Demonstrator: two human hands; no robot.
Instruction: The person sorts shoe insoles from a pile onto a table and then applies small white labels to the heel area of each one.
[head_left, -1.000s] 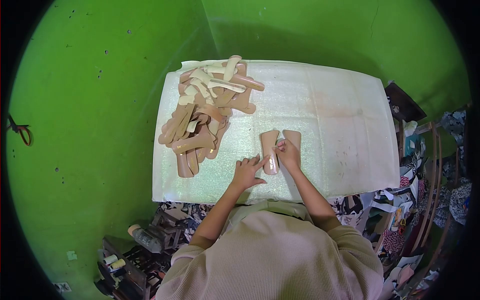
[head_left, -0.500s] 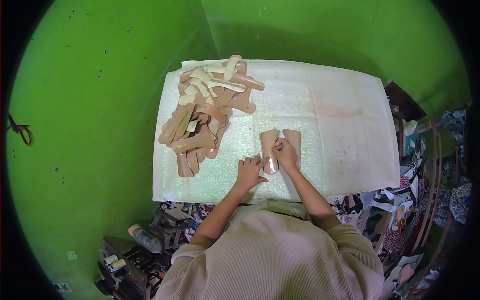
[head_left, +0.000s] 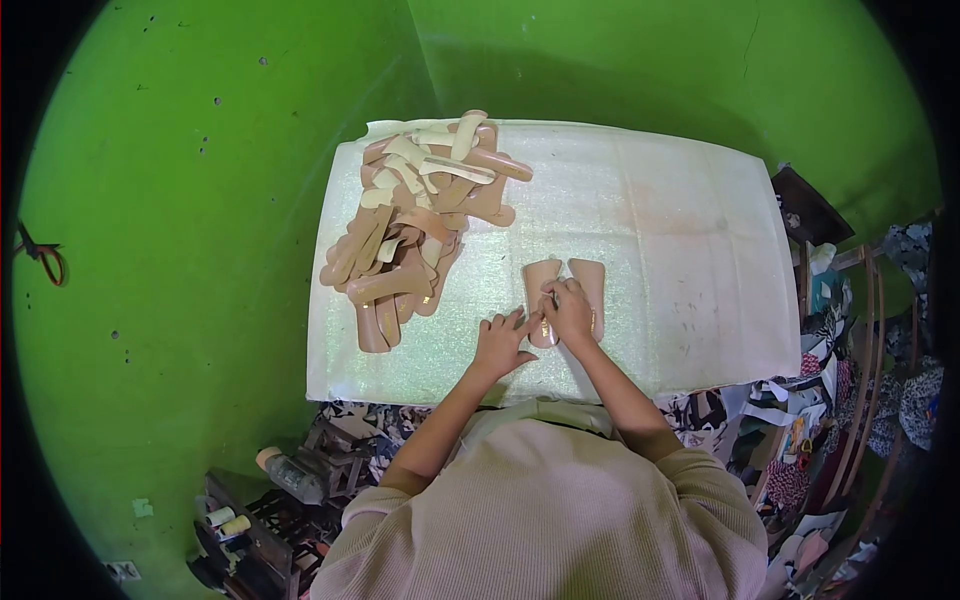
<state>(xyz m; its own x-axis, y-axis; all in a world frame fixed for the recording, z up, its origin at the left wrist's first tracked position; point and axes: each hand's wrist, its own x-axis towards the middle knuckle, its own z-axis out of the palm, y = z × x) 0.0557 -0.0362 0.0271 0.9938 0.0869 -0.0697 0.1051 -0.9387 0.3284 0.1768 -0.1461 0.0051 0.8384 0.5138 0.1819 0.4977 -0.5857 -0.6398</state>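
Observation:
Two tan insoles lie side by side near the front of the white-covered table. My left hand [head_left: 499, 342] rests with its fingers spread, the fingertips touching the left edge of the left insole [head_left: 541, 272]. Over that insole, my right hand [head_left: 569, 311] is closed in a pinch; whatever small thing its fingers hold is too small to make out. Its wrist side partly covers the right insole [head_left: 590, 272]. Gold print shows on the lower part of both insoles.
A heaped pile of tan and cream insole pieces [head_left: 400, 285] covers the table's left side. The white table cover [head_left: 700, 300] extends to the right. Green walls [head_left: 220, 250] stand behind and left. Fabric scraps [head_left: 790, 480], a plastic bottle [head_left: 292, 478] and thread spools [head_left: 235, 526] lie below the table.
My right hand has shifted slightly down along the left insole, its fingers still pinched. More gold print shows on the right insole. My left hand stays nearly in place.

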